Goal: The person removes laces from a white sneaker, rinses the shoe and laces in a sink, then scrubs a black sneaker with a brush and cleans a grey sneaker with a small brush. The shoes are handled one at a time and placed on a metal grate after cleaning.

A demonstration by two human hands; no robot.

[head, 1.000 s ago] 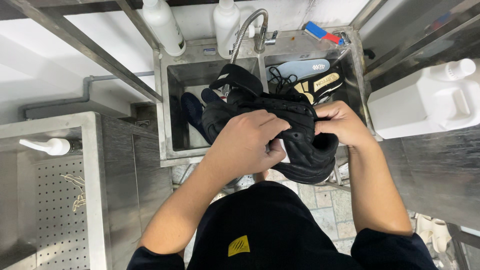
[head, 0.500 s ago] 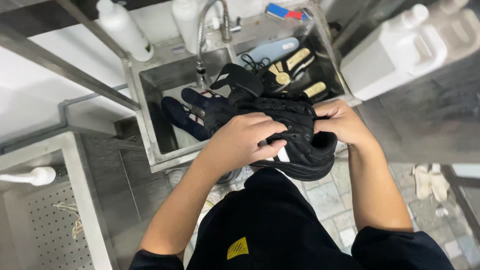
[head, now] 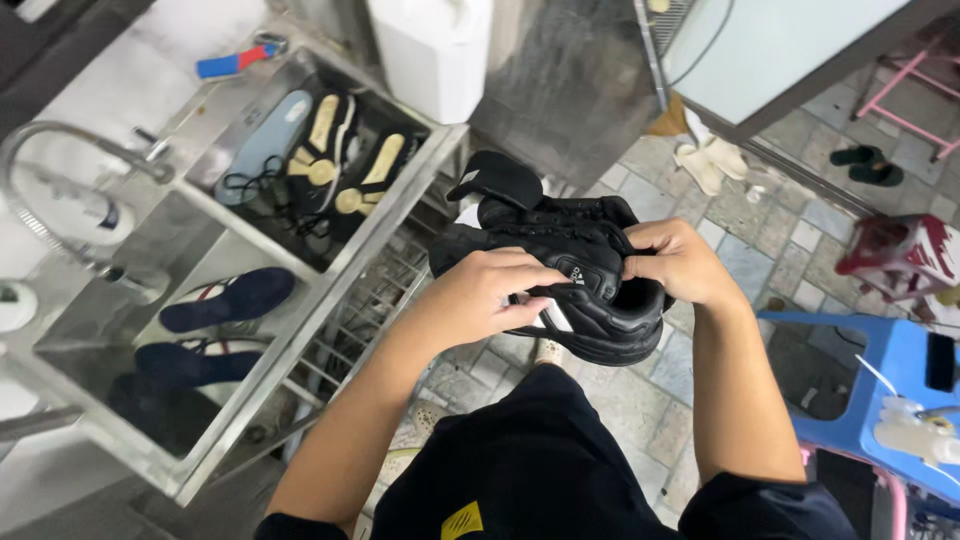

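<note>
A steel sink (head: 330, 262) with two basins stands at the left; the far basin holds pale insoles (head: 325, 140) and a lace, the near one dark blue insoles (head: 228, 300). A blue stool (head: 880, 390) stands at the right on the tiled floor (head: 640, 400). A black shoe (head: 565, 280) is held in the air over the floor, beside the sink. The left hand (head: 495, 290) is closed on its side; the right hand (head: 680, 262) grips the heel collar.
</note>
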